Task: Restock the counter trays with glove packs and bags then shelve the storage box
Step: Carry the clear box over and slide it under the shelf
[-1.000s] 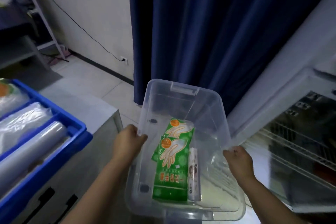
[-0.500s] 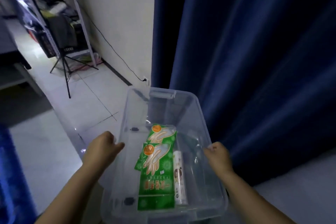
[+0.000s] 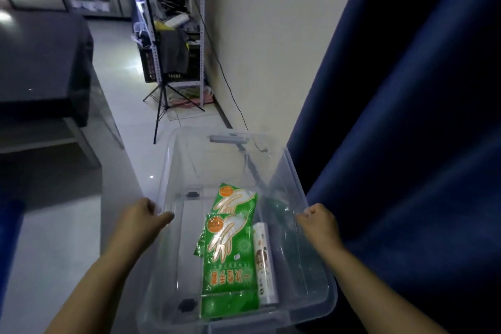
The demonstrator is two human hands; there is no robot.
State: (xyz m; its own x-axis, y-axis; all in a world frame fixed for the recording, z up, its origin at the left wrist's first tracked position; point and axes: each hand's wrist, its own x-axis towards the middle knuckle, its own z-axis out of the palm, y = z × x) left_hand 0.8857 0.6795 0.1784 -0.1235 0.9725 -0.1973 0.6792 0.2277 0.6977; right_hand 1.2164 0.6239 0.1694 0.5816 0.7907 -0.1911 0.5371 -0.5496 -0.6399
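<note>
Box (image 3: pixel 291 176), clear and lidless, should be carried level toward the shelves (image 3: pixel 176 22) ahead, since its contents lie loose. It hangs between the two grips: left hand (image 3: pixel 141 218) curls over the left rim, right hand (image 3: pixel 318 221) over the right, both about midway along its sides. Inside, green glove packs (image 3: pixel 230 252) and a slim roll (image 3: pixel 264 260) beside them rest on its floor, toward the near end.

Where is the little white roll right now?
In the head view, the white roll lies on the bottom of the clear storage box, low and right of centre, close against the right edge of the green glove packs.
</note>
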